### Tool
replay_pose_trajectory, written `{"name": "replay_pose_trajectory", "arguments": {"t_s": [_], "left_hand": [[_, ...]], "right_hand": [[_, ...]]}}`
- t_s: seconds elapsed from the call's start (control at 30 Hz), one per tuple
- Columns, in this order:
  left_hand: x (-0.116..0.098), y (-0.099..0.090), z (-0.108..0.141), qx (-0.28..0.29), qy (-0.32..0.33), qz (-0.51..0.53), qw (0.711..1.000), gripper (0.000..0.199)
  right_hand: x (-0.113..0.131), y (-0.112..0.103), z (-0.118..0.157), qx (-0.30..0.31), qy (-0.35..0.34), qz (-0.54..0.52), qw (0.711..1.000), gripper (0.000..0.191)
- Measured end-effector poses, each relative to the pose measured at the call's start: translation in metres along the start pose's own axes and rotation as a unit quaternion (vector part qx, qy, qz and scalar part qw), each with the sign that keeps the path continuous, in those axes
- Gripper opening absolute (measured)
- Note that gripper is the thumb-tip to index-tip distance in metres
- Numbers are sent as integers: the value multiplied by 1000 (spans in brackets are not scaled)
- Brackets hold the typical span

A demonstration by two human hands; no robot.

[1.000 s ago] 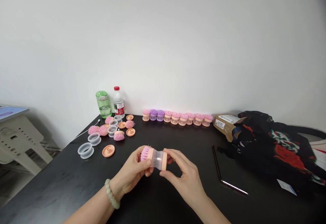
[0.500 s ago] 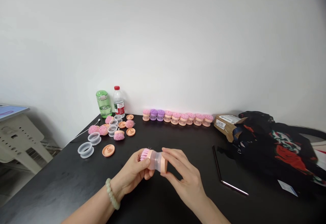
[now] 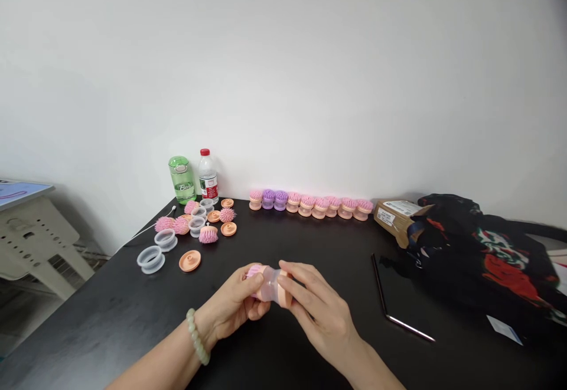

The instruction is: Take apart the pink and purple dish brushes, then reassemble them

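Pink-bristled brush (image 3: 268, 283) is sitting between both hands, low and near the middle of the view, with its clear plastic cylinder (image 3: 271, 286) and peach end cap (image 3: 287, 292) lying roughly level. The person's left hand (image 3: 230, 304), wearing a pale green bead bracelet (image 3: 197, 337), is coming in from about seven o'clock and is grasping the bristle end, its fingers curling around it and partly hiding the pink bristles. The right hand (image 3: 321, 313) is reaching in from about five o'clock, its fingers clenching over the cylinder and cap. Both forearms are angling inward above the black table (image 3: 110, 325). At twelve o'clock, well apart from the hands, finished pink and purple brushes (image 3: 310, 205) are standing in a row along the far edge by the wall. Loose pink brush heads (image 3: 208, 234), clear rings (image 3: 151, 259) and peach discs (image 3: 190, 260) are lying at ten o'clock, beside a green bottle (image 3: 182, 180) and a water bottle (image 3: 208, 177). A cardboard parcel (image 3: 396, 215) and a black floral bag (image 3: 482, 260) are resting at two o'clock, while a metal-edged dark panel (image 3: 410, 328) is lying at three o'clock, well apart from the right hand. The table's left edge is running away toward nine o'clock.
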State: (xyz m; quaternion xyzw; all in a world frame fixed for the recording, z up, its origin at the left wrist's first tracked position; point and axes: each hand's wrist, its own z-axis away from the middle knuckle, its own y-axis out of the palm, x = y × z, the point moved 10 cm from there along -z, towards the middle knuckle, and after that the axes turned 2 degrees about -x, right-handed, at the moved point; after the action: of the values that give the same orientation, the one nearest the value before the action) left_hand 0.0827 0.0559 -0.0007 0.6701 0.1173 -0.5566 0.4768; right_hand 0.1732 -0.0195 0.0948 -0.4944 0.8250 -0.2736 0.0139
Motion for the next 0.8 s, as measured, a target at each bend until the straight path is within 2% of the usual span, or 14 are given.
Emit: {"name": "replay_pose_trajectory", "arguments": {"t_s": [0.23, 0.43, 0.57, 0.7, 0.8], "left_hand": [[-8, -3, 2, -37, 23, -40, 998, 47], [-19, -2, 4, -41, 74, -91, 992, 43], [-26, -7, 5, -46, 116, -137, 983, 48], [-34, -10, 6, -56, 154, -211, 964, 55], [-43, -1, 10, -49, 212, -314, 924, 51]], "right_hand": [[-15, 4, 8, 22, 37, 44, 998, 50], [-21, 7, 13, 36, 66, 70, 995, 45], [-26, 11, 15, 57, 104, 46, 992, 41], [-38, 19, 19, 77, 151, 3, 986, 45], [-49, 32, 27, 95, 197, -25, 976, 53]]}}
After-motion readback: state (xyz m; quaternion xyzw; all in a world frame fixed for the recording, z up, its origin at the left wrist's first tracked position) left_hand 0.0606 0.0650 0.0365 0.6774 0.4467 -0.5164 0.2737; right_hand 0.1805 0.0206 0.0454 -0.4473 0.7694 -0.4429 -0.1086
